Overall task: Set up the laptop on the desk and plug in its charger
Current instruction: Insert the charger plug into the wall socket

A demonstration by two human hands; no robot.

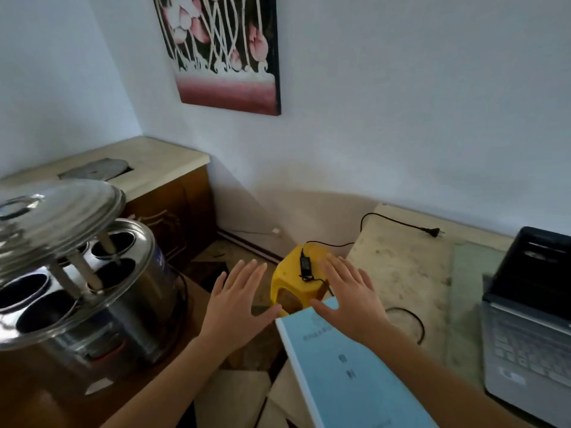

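An open grey laptop (525, 329) stands on the desk (401, 261) at the right edge of view, its dark screen raised. The black charger brick (306, 263) lies on a yellow plastic stool (296, 282) just left of the desk. Its cable runs up onto the desk and ends in a loose plug (434, 232) near the wall. Another loop of black cable (414, 319) lies on the desk. My left hand (238, 301) and my right hand (349, 295) hover with fingers spread, either side of the stool, holding nothing.
A light blue book (349, 372) lies at the desk's near left corner under my right forearm. A large steel pot (92, 291) with a tilted lid (52, 217) stands on a brown surface at left. A wooden cabinet (173, 205) fills the corner. A painting (222, 50) hangs above.
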